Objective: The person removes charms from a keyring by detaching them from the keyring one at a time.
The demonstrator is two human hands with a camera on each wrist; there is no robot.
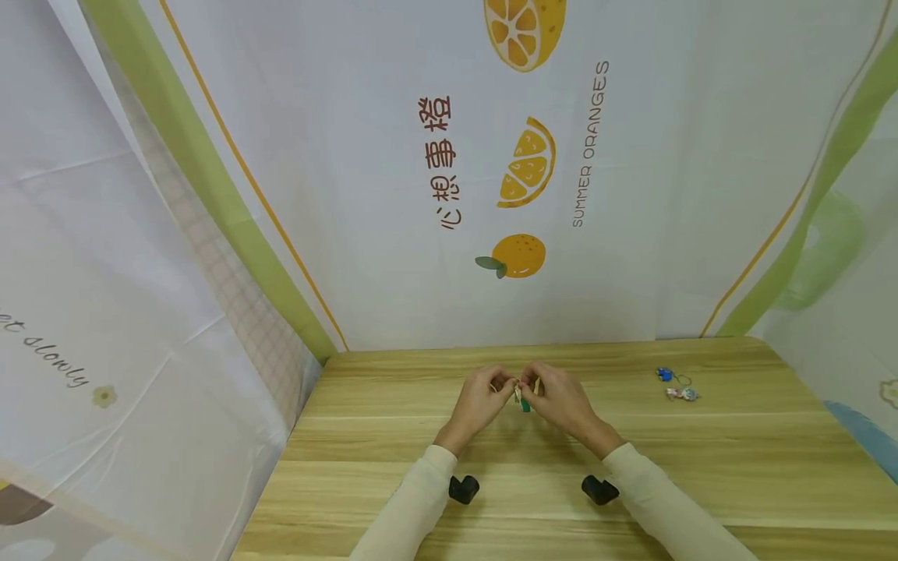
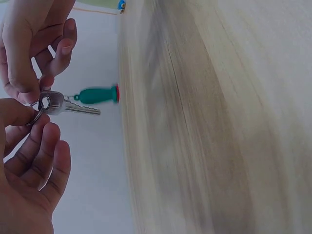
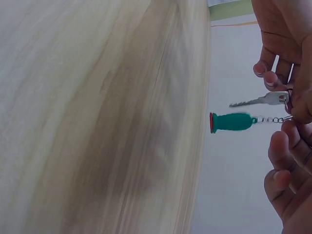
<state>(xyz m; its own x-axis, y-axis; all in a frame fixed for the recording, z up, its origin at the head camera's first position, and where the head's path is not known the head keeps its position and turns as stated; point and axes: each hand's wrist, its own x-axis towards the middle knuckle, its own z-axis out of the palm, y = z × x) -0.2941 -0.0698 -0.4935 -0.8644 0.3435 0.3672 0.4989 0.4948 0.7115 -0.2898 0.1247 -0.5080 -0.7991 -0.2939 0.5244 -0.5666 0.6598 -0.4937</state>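
Above the wooden table (image 1: 393,452), both hands meet at a metal key ring (image 2: 37,117). My left hand (image 1: 480,399) pinches the ring between thumb and forefinger, its other fingers loosely bent. From the other side my right hand (image 1: 559,396) pinches at the ring with thumb and fingertips, close to the key's head. A silver key (image 2: 80,108) with a toothed blade hangs from the ring. Beside it a green bottle-shaped charm (image 3: 233,121) with a red end dangles on a short chain. Fingers partly cover the ring.
A blue figure keychain (image 1: 664,375) and a small pale figure charm (image 1: 682,394) lie at the table's right rear. Black wrist mounts (image 1: 464,489) show below the sleeves. A white cloth (image 1: 393,296) printed with oranges hangs behind the table's far edge.
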